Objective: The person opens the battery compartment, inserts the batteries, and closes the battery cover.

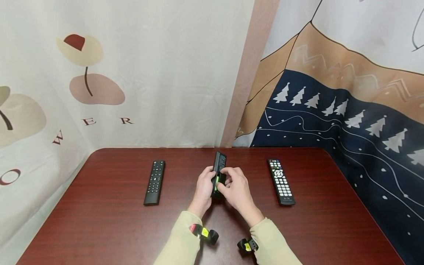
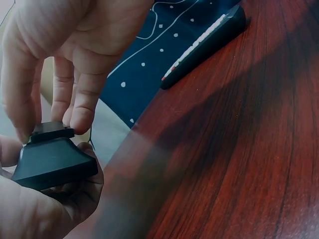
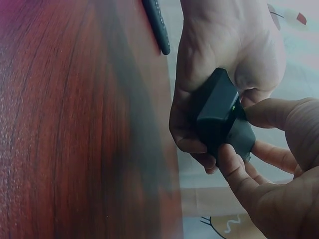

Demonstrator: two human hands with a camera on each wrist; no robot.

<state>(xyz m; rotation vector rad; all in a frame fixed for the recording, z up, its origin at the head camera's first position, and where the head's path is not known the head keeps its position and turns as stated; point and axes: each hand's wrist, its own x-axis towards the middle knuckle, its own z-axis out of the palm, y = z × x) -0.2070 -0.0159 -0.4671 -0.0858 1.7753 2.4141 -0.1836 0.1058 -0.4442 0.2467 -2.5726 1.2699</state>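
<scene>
My left hand (image 1: 202,187) grips a black remote control (image 1: 219,161) from its left side, near the middle of the table. A bright green battery (image 1: 217,180) shows in the remote's open back. From the other side my right hand (image 1: 239,188) pinches the dark battery cover (image 3: 241,138) between thumb and fingers, close against the remote. In the left wrist view this cover (image 2: 52,131) sits just over the remote's end (image 2: 55,162); whether they touch I cannot tell. Fingers hide part of the battery compartment.
A black remote with dark buttons (image 1: 155,183) lies to the left on the reddish-brown table (image 1: 109,221). Another black remote with white buttons (image 1: 281,182) lies to the right. Printed curtains (image 1: 165,73) hang behind the table's back edge.
</scene>
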